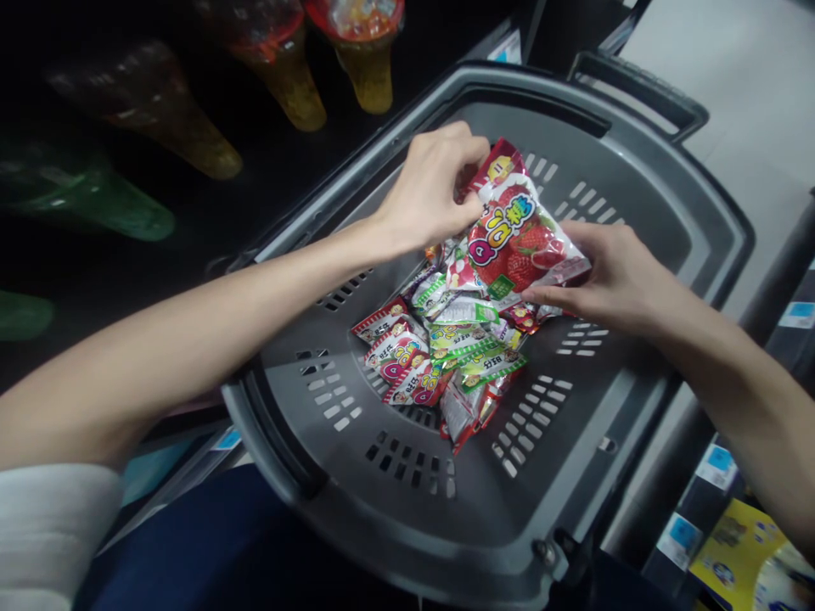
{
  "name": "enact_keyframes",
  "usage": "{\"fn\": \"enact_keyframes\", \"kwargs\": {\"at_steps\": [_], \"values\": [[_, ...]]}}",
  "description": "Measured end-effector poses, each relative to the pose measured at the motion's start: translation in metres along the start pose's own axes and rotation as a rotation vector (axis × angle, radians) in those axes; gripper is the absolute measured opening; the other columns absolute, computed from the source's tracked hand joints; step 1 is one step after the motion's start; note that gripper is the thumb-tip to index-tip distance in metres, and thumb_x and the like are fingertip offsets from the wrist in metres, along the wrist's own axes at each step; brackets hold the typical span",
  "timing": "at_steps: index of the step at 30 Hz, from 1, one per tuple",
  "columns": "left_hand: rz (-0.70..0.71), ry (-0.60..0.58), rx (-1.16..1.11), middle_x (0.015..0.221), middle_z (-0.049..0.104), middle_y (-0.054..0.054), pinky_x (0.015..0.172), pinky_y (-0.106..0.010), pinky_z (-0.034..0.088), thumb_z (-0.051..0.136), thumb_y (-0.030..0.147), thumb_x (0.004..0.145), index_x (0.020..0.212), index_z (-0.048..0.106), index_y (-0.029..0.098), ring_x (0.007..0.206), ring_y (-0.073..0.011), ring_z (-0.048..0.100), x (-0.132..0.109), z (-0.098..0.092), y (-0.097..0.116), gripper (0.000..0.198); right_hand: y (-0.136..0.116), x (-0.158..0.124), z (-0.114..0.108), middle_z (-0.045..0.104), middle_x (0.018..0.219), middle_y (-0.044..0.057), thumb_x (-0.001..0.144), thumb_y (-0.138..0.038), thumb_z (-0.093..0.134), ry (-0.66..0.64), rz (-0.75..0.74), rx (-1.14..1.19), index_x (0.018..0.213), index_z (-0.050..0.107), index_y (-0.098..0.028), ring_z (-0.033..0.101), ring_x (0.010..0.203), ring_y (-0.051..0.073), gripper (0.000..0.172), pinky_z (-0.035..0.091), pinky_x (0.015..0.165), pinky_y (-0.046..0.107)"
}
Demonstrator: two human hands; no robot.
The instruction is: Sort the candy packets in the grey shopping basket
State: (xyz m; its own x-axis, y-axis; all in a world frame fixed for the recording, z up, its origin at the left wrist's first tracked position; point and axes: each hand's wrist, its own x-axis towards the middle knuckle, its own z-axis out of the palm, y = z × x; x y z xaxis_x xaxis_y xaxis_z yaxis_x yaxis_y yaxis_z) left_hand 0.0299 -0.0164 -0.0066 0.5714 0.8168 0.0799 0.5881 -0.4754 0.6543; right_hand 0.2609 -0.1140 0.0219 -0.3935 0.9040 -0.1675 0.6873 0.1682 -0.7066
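Observation:
A red and white bag of strawberry gummy candy (519, 233) is held between my two hands over a grey shopping basket (604, 475). My left hand (442, 182) pinches its upper left corner, fingers curled behind the edge. At the lower right end, my right hand (602, 271) grips the bag with the thumb in front; its other fingers are mostly hidden behind. Below, a pile of small candy bags lies in the basket, green-striped ones (468, 339) in the middle and red-striped ones (401, 356) to the left. The held bag covers part of the pile.
Clear bins with yellow-brown spouts (373, 81) and a green one (120, 204) line the dark shelf at upper left. The basket's handle (643, 93) folds out at the far end. Price tags (680, 539) and a yellow package (732, 543) are at lower right.

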Motion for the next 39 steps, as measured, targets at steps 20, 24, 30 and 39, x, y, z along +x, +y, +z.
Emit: {"fn": "enact_keyframes", "kwargs": {"at_steps": [20, 24, 30, 39], "values": [[0.379, 0.239, -0.319, 0.067, 0.066, -0.001, 0.068, -0.033, 0.044, 0.07, 0.019, 0.075, 0.081, 0.075, 0.021, 0.065, -0.017, 0.056, 0.016, 0.017, -0.026, 0.008, 0.001, 0.001, 0.003, 0.072, 0.085, 0.004, 0.073, -0.042, 0.083, 0.056, -0.03, 0.073, 0.097, 0.071, -0.018, 0.068, 0.081, 0.025, 0.036, 0.057, 0.071, 0.038], [0.377, 0.254, -0.297, 0.064, 0.065, 0.0, 0.064, -0.033, 0.044, 0.072, 0.018, 0.073, 0.077, 0.075, 0.025, 0.06, -0.0171, 0.054, 0.016, 0.018, -0.025, 0.008, 0.003, 0.001, 0.004, 0.072, 0.086, 0.004, 0.073, -0.038, 0.083, 0.072, -0.041, 0.029, 0.097, 0.07, -0.019, 0.068, 0.078, 0.025, 0.033, 0.056, 0.068, 0.038], [0.389, 0.234, -0.288, 0.066, 0.066, 0.001, 0.069, -0.033, 0.044, 0.072, 0.012, 0.073, 0.081, 0.073, 0.024, 0.066, -0.0172, 0.055, 0.016, 0.017, -0.025, 0.014, 0.006, 0.0, 0.005, 0.073, 0.09, 0.005, 0.075, -0.037, 0.078, 0.118, -0.1, -0.065, 0.099, 0.07, -0.018, 0.068, 0.08, 0.025, 0.032, 0.054, 0.071, 0.039], [0.391, 0.33, -0.241, 0.079, 0.064, -0.002, 0.081, -0.033, 0.048, 0.069, 0.015, 0.084, 0.08, 0.061, 0.019, 0.075, -0.0133, 0.052, 0.013, 0.013, -0.011, 0.01, 0.0, -0.004, 0.01, 0.074, 0.086, 0.001, 0.081, -0.038, 0.075, 0.071, -0.173, -0.041, 0.116, 0.068, -0.025, 0.068, 0.074, 0.023, 0.038, 0.054, 0.068, 0.038]]}}
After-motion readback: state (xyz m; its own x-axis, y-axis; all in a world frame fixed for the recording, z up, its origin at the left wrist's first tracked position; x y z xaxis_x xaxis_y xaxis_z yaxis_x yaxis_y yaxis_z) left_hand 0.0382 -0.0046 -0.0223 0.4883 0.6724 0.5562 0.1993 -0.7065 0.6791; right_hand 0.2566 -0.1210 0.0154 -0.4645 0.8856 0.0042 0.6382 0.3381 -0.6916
